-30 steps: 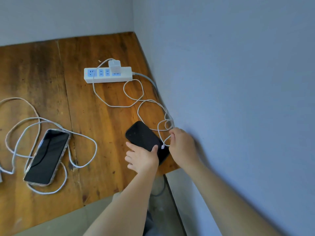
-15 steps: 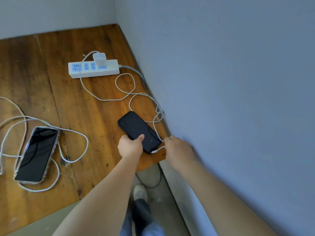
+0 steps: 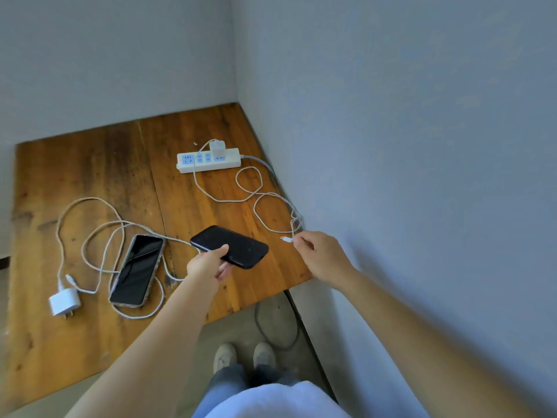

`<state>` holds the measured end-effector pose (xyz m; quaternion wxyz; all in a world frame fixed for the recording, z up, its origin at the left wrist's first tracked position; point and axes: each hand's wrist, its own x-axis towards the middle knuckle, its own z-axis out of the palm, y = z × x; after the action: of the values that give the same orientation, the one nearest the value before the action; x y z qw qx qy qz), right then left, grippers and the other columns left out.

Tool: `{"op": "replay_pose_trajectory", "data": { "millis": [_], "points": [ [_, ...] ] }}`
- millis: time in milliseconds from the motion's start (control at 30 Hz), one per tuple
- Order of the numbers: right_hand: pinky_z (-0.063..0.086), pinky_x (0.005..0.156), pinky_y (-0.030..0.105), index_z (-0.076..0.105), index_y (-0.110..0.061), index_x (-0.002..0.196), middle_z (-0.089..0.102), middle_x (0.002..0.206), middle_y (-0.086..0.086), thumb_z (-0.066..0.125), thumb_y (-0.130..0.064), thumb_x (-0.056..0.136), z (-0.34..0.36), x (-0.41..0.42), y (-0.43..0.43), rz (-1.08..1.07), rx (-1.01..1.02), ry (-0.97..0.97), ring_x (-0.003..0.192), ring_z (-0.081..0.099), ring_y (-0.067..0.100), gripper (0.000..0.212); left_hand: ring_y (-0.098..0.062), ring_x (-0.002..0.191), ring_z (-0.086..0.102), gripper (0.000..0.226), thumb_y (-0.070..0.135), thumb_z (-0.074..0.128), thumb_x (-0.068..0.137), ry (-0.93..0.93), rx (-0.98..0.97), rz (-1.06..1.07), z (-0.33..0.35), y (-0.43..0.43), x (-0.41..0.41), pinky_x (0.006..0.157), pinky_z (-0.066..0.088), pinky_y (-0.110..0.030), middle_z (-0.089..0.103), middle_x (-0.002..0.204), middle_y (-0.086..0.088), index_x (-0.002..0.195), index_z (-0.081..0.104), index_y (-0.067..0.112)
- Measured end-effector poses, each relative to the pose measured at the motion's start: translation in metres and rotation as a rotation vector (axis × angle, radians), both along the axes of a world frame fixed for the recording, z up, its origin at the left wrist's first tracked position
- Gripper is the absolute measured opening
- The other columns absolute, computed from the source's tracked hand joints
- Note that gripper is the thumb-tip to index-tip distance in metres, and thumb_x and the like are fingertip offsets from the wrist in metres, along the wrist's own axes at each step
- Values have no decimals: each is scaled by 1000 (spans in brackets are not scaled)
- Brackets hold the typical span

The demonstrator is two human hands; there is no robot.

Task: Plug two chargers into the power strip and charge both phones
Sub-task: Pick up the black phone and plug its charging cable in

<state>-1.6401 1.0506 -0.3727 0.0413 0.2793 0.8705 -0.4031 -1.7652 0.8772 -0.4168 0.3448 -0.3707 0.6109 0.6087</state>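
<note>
The left hand grips the black phone lifted off the table — its port end apparently turned right toward the cable plug, pinched by the right hand, ready for insertion.

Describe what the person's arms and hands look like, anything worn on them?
Both forearms are bare up to the frame edge, with no sleeves in view. The left hand and right hand wear no gloves, and no rings, watch or bracelets are visible. No markings show on either arm.
</note>
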Motion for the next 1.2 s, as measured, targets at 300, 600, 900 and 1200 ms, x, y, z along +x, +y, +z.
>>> {"op": "replay_pose_trajectory", "data": {
  "millis": [300,600,900,1200],
  "points": [
    [38,44,8,66,-21,74,57,51,-15,54,-24,94,70,6,-13,-50,-99,343,48,53,-5,23,-12,53,65,34,16,74,81,51,289,65,80,-11,6,42,48,-14,71,86,-10,111,59,9],
    [44,49,9,67,-24,83,64,67,-10,59,-30,91,84,-7,-34,9,-52,342,60,63,8,13,-11,43,63,39,18,77,77,80,344,76,102,-10,11,39,46,-14,72,93,-15,110,57,10],
    [38,57,11,71,-17,89,59,69,-16,62,-28,90,87,-10,-35,54,33,375,65,58,4,14,-13,43,65,30,16,76,78,86,355,91,101,-12,13,39,45,-14,72,86,-16,99,57,9],
    [42,58,13,69,-19,81,57,66,-16,62,-29,89,88,-11,-33,68,141,351,63,59,6,15,-14,44,65,29,15,75,79,89,355,92,97,-6,14,36,45,-13,71,90,-17,100,56,8]
  ]
}}
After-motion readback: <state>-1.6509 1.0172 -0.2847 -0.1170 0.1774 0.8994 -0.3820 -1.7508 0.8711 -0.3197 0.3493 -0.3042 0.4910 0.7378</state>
